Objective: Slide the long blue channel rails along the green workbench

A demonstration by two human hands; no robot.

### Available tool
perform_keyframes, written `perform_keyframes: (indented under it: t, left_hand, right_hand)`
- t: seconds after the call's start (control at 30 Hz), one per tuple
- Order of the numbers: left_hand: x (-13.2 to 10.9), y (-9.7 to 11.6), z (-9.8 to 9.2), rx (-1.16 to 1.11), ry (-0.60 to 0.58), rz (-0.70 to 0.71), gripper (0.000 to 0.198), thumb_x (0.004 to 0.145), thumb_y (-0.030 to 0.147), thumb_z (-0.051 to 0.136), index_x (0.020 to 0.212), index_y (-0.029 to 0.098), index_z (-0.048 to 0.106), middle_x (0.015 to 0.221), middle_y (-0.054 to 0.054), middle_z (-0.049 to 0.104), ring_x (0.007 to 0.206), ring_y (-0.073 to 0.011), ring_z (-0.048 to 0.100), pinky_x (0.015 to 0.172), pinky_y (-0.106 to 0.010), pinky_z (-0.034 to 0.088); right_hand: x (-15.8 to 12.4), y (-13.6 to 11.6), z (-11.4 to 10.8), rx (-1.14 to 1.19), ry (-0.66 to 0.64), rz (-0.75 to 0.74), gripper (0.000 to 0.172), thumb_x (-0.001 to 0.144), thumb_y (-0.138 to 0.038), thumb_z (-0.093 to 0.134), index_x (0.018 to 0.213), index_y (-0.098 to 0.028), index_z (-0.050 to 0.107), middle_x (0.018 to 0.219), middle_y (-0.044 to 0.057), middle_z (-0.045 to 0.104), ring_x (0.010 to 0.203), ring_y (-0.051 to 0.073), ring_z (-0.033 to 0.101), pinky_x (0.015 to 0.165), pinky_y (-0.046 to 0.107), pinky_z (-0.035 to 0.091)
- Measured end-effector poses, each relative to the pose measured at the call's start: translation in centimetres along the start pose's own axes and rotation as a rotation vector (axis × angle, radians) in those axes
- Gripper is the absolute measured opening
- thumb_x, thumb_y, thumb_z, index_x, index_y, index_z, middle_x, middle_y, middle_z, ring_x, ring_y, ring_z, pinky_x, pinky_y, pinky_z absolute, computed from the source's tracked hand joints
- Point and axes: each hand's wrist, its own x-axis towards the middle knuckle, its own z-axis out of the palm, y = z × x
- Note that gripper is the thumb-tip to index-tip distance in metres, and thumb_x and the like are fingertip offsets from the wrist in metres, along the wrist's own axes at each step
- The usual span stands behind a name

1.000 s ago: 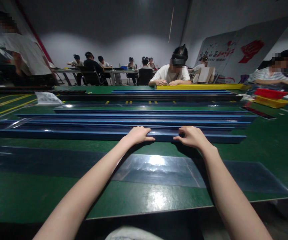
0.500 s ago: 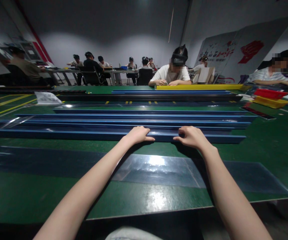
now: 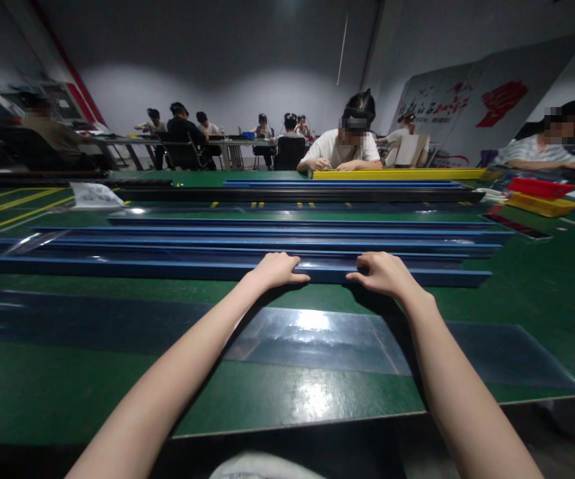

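Both my arms reach forward over a green table (image 3: 117,392). My left hand (image 3: 276,269) and my right hand (image 3: 383,272) grip the nearest long blue rail (image 3: 117,269), fingers curled over its top edge, about a hand's width apart. Behind it lie several more long blue rails (image 3: 267,233) side by side, running left to right. A clear glossy plastic strip (image 3: 317,339) lies flat on the table under my forearms.
A long yellow rail (image 3: 401,173) and dark rails lie farther back. Red and yellow bins (image 3: 541,194) stand at the right. A person in white sits opposite (image 3: 342,150); another sits at the right, others at far tables. A white paper (image 3: 92,195) lies at the left.
My hands and the rail have not moved. A person standing at the far left has gone from that spot; a seated person shows there now.
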Motion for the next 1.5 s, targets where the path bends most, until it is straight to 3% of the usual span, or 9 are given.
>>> perform_keyframes:
  t: [1.5]
  left_hand:
    - [-0.02, 0.35, -0.02, 0.004, 0.010, -0.031, 0.055, 0.074, 0.064, 0.036, 0.095, 0.019, 0.060, 0.089, -0.012, 0.067, 0.085, -0.0286, 0.062, 0.069, -0.033, 0.045]
  right_hand:
    - [0.01, -0.05, 0.05, -0.001, 0.007, -0.003, 0.032, 0.076, -0.049, 0.046, 0.070, -0.020, 0.058, 0.078, 0.005, 0.065, 0.071, 0.018, 0.058, 0.053, 0.025, 0.027]
